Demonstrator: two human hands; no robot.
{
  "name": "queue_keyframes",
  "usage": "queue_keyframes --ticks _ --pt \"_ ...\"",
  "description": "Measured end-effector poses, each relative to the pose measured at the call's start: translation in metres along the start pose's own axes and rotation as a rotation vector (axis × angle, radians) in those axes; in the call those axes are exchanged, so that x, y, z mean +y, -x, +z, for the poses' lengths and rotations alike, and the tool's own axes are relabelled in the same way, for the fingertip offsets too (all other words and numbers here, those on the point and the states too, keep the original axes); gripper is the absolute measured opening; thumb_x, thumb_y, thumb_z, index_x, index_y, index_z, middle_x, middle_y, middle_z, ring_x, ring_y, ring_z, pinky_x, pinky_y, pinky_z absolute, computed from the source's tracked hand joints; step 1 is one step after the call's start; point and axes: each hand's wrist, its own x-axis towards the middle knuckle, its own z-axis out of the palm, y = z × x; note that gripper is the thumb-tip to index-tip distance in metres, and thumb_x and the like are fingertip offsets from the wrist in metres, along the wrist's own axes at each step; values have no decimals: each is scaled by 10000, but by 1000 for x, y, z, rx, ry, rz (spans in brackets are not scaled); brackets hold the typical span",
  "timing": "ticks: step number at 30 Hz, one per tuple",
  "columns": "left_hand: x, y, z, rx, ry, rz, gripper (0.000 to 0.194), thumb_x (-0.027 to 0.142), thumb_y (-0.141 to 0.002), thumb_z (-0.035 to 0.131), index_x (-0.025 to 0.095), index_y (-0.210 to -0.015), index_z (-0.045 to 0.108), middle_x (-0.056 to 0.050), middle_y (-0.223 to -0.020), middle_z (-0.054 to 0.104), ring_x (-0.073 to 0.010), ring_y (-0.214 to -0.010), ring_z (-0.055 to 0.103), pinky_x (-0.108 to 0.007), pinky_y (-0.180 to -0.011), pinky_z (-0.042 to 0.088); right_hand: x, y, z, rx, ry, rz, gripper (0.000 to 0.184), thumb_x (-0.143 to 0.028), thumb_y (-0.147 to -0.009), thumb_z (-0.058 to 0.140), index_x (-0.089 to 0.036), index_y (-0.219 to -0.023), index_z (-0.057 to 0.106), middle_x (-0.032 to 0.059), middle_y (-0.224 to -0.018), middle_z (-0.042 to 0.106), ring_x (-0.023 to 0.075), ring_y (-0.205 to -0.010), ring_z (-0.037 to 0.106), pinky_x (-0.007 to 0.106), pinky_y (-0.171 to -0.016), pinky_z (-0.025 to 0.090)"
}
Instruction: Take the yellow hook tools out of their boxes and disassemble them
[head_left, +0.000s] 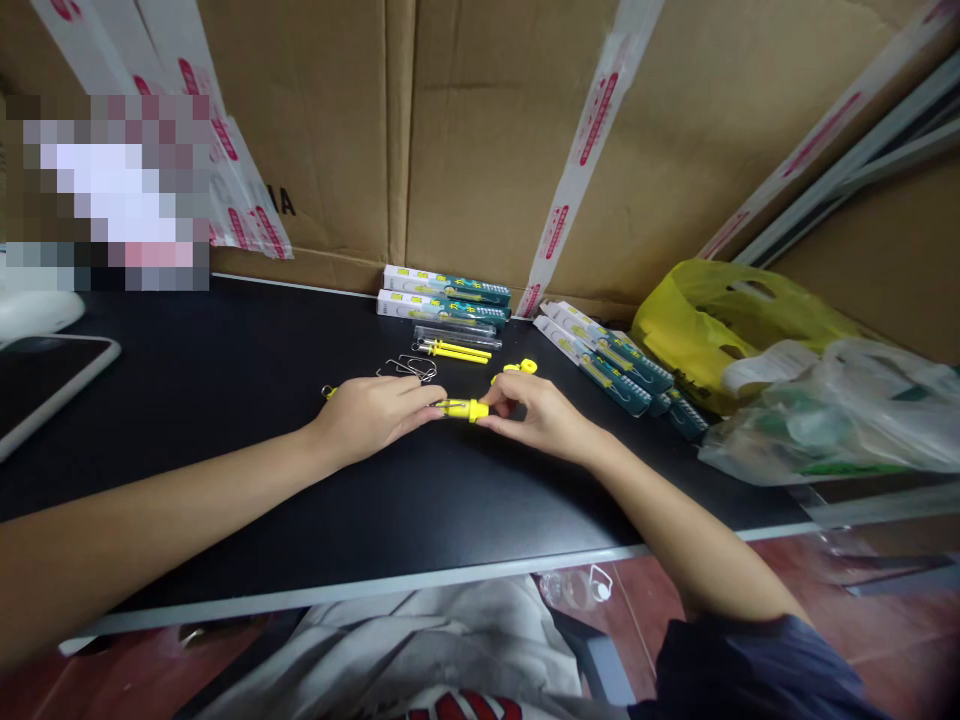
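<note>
My left hand is closed around a slim spring scale lying level above the table, most of its length hidden under the fingers. A metal ring with a yellow end piece sticks out past the left side of that hand. At the right end, my right hand pinches the yellow cap. Just behind the hands lie loose wire hooks, yellow rods with metal ends and clear plastic tubes. Small yellow caps rest behind my right hand.
Printed boxes lie along the back of the black table, with several more boxes at the right. Beside them are a yellow plastic bag and a clear bag. A phone or tablet lies at the left. Cardboard stands behind.
</note>
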Motion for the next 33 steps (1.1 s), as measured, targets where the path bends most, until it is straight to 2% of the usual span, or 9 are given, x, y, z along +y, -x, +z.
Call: queue_keyframes --ticks 4,9,14,19,21,28,33 --pt "-1 0 1 -5 10 4 329 419 -974 369 244 -1040 639 23 -760 670 -101 -656 624 -204 -573 413 -2 -1 2 8 72 -42 102 -224 -845 589 -186 -789 514 -15 -670 493 124 -625 465 237 -604 351" --pt "-1 0 1 -10 11 19 325 418 -973 372 238 -1044 633 24 -765 665 -105 -671 627 -206 -585 419 -7 -1 2 -18 147 -74 153 -188 -862 526 -198 -737 437 -1 -694 493 131 -641 451 243 -603 329" --pt "0 0 0 -11 22 21 323 412 -975 369 241 -1051 632 23 -751 658 -100 -671 622 -196 -596 414 -7 0 -5 -76 113 -4 143 -312 -863 556 -189 -888 487 0 -735 510 142 -673 470 259 -646 353" --pt "0 -1 -2 8 19 32 306 407 -967 394 235 -1044 636 20 -767 669 -109 -667 623 -206 -589 406 -5 -2 -6 -169 103 39 292 -338 -980 317 -177 -825 505 42 -760 545 159 -708 485 285 -686 365" --pt "1 -1 -2 13 21 34 308 402 -969 393 229 -1037 639 21 -761 666 -109 -664 624 -209 -588 406 -5 -3 -4 -199 95 28 341 -330 -991 283 -174 -785 505 44 -742 535 159 -701 477 287 -690 368" --pt "0 1 1 12 -9 38 315 408 -972 383 239 -1055 635 30 -758 663 -101 -655 620 -208 -573 401 -4 -4 -3 -228 -13 27 317 -303 -990 326 -163 -822 555 48 -778 561 154 -738 496 281 -733 387" --pt "0 1 2 22 -24 39 308 409 -971 388 243 -1055 634 36 -756 666 -101 -636 620 -215 -553 396 -3 -3 -4 -210 -5 37 267 -321 -976 381 -163 -841 549 43 -788 557 151 -734 492 271 -703 379"
